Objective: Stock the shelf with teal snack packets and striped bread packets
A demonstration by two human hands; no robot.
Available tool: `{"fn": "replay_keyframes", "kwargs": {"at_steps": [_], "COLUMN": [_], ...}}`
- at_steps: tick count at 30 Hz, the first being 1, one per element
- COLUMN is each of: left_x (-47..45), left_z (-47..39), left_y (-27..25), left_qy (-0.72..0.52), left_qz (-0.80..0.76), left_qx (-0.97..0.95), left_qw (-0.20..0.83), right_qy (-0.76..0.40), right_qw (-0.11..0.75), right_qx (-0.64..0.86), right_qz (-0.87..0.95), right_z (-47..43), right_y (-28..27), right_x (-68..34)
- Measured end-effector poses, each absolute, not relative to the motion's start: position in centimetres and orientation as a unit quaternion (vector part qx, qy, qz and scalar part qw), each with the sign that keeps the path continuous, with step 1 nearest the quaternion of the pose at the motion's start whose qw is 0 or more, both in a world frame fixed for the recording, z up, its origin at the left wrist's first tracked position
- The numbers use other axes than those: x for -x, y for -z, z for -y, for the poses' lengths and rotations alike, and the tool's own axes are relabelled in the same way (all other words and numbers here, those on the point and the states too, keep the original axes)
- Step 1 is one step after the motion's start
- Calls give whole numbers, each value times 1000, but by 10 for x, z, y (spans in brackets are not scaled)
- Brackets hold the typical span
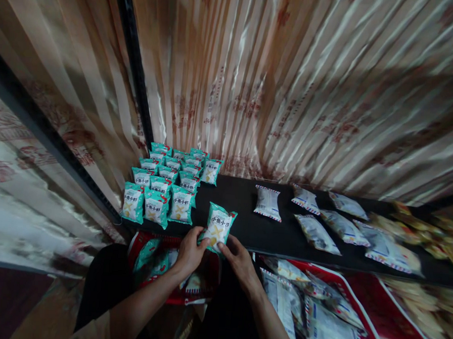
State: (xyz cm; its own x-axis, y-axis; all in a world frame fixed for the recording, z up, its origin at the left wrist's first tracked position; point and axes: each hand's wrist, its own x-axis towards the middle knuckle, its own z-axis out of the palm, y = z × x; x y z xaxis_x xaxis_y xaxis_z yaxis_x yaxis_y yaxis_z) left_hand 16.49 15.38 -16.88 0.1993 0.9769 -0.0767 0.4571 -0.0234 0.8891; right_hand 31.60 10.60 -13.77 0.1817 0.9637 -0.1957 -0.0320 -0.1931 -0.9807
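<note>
The shelf (246, 196) leaves passage between the held packet (219, 226) and nearest striped packet (268, 203), the curtain (230, 89) blocking behind.

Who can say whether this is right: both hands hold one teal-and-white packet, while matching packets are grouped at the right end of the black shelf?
Not quite: the head view shows the matching packets grouped at the left end of the black shelf. The left hand and right hand do hold one teal-and-white packet.

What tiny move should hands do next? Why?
Perhaps set the held teal packet on the shelf, in front of the back-right teal packet: left hand and right hand hold its lower end, other teal packets stand in rows, and shelf shows there.
</note>
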Motion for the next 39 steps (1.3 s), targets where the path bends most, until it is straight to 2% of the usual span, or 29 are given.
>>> {"fn": "replay_keyframes", "kwargs": {"at_steps": [8, 18, 25, 39], "left_x": [-199, -232, -239, -242], "left_z": [-186, -237, -267, -279], "left_y": [164, 177, 180, 186], "left_qy": [-306, -328, -336, -340], "left_qz": [-558, -573, -586, -583], "left_qx": [-706, -697, -688, -684], "left_qw": [311, 280, 265, 277], "right_qy": [-351, -256, -240, -261], "right_qw": [499, 435, 410, 441], "right_qx": [660, 706, 715, 682], "right_qz": [438, 496, 513, 522], "right_z": [-165, -257, -298, -318], "right_y": [151, 171, 175, 195], "right_x": [-338, -348, -344, -343]}}
